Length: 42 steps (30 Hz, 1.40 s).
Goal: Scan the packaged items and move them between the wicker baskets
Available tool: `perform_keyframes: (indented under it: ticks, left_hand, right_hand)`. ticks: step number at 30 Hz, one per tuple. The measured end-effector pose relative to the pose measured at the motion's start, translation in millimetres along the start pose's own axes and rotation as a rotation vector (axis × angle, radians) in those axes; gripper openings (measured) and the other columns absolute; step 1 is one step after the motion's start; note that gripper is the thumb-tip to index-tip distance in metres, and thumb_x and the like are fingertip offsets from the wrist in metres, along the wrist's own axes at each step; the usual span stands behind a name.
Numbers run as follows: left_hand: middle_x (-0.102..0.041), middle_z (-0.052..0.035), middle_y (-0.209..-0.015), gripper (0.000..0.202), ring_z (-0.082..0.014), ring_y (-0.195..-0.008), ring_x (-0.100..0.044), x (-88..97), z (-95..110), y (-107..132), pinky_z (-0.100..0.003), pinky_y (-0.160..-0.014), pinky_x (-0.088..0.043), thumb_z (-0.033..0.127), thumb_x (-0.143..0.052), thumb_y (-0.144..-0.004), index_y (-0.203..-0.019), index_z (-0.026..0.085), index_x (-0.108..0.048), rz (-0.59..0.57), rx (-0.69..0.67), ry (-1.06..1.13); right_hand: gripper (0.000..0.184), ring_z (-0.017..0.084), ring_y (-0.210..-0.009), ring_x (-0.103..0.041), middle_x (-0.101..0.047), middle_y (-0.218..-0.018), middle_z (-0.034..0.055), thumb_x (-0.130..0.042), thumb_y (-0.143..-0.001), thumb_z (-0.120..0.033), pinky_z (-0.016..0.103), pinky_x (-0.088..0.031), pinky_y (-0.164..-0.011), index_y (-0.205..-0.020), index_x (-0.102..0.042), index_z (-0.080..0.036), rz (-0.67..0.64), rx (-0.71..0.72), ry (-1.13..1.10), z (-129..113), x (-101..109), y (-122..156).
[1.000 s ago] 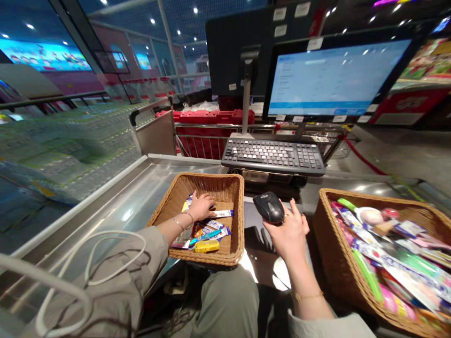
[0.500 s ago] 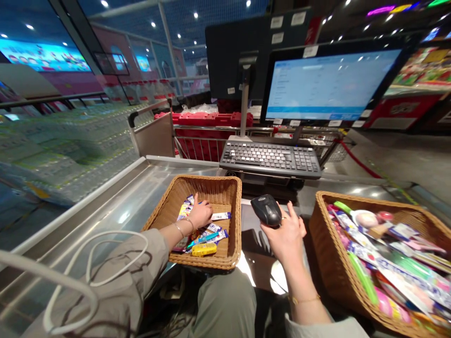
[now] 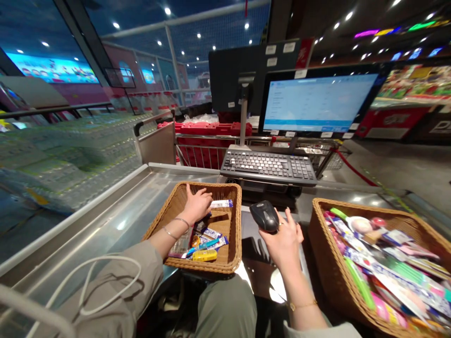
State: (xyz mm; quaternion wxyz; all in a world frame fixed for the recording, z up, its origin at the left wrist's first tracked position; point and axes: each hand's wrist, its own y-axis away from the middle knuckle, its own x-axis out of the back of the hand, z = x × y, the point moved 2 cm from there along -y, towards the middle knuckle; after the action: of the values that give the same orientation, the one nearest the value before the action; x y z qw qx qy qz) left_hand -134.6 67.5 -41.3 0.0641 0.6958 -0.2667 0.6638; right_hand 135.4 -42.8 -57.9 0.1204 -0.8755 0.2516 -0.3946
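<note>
Scanner (image 3: pixel 265 216) sits gripped in the right hand (image 3: pixel 283 241), fingers curled around its body. Left hand (image 3: pixel 199 205) lies spread, palm down, over snack packets (image 3: pixel 211 233) in the wicker basket (image 3: pixel 238 225) at lower center. Second basket (image 3: pixel 329 244), crammed with goods, sits lower right; keyboard (image 3: pixel 268 165) and monitor (image 3: pixel 319 103) stand above.

"Bright or dim?"

"A dim hall pierced by ceiling spotlights (image 3: pixel 167 11), with a glowing monitor screen (image 3: pixel 317 103) ahead; glare streaks the steel counter (image 3: pixel 120 225)."

"Shadows?"

"A dark one falls beneath the right hand (image 3: pixel 282 239)."

"Sharpness?"

"Bottled water (image 3: pixel 70 155) at far left smears into blur, while the wide lens bends everything toward the frame's edges"
</note>
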Motion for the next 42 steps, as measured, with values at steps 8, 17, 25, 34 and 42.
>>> perform_keyframes:
  ticks: [8, 17, 25, 34, 42]
  left_hand:
    - [-0.053, -0.0063, -0.147, 0.009, -0.0386, -0.147, -0.029, 34.2, 24, 2, -0.081, -0.106, 0.014, 0.022, -0.062, -0.086, -0.088, 0.024, -0.071, 0.237, 0.046, -0.033]
    - [-0.046, -0.0058, -0.152, 0.009, -0.0386, -0.149, -0.021, 46.4, 52, -5, -0.080, -0.110, 0.011, 0.024, -0.063, -0.086, -0.090, 0.023, -0.071, 0.324, 0.050, 0.015]
    - [-0.045, -0.0068, -0.152, 0.012, -0.0400, -0.149, -0.021, 54.8, 85, -16, -0.080, -0.110, 0.010, 0.026, -0.061, -0.088, -0.090, 0.022, -0.071, 0.342, 0.053, 0.064]
    - [-0.042, -0.0062, -0.154, 0.014, -0.0396, -0.150, -0.019, 45.7, 102, -20, -0.080, -0.110, 0.011, 0.029, -0.060, -0.089, -0.094, 0.022, -0.071, 0.356, 0.052, 0.056]
    - [-0.042, -0.0063, -0.154, 0.015, -0.0409, -0.149, -0.020, 38.2, 103, -18, -0.080, -0.110, 0.010, 0.029, -0.060, -0.089, -0.096, 0.023, -0.072, 0.359, 0.044, 0.057]
  right_hand:
    - [0.028, 0.033, -0.144, -0.032, -0.066, -0.129, 0.0092, -0.061, -0.071, -0.034, 0.059, -0.019, -0.113, -0.095, -0.071, -0.022, 0.028, 0.029, 0.067, -1, -1, 2]
    - [0.030, 0.032, -0.145, -0.028, -0.065, -0.130, 0.0087, -0.056, -0.076, -0.034, 0.061, -0.015, -0.113, -0.098, -0.073, -0.022, 0.059, 0.090, 0.103, -3, 2, 4]
    - [0.027, 0.032, -0.145, -0.028, -0.066, -0.130, 0.0084, -0.059, -0.075, -0.035, 0.060, -0.013, -0.113, -0.095, -0.073, -0.022, 0.097, 0.110, 0.117, -8, 6, 4]
    - [0.025, 0.033, -0.144, -0.030, -0.067, -0.129, 0.0083, -0.061, -0.074, -0.033, 0.061, -0.015, -0.113, -0.094, -0.073, -0.023, 0.129, 0.136, 0.140, -5, 8, 4]
    - [0.025, 0.034, -0.144, -0.030, -0.066, -0.130, 0.0078, -0.061, -0.075, -0.033, 0.062, -0.012, -0.113, -0.093, -0.073, -0.022, 0.110, 0.153, 0.132, -7, 9, 5]
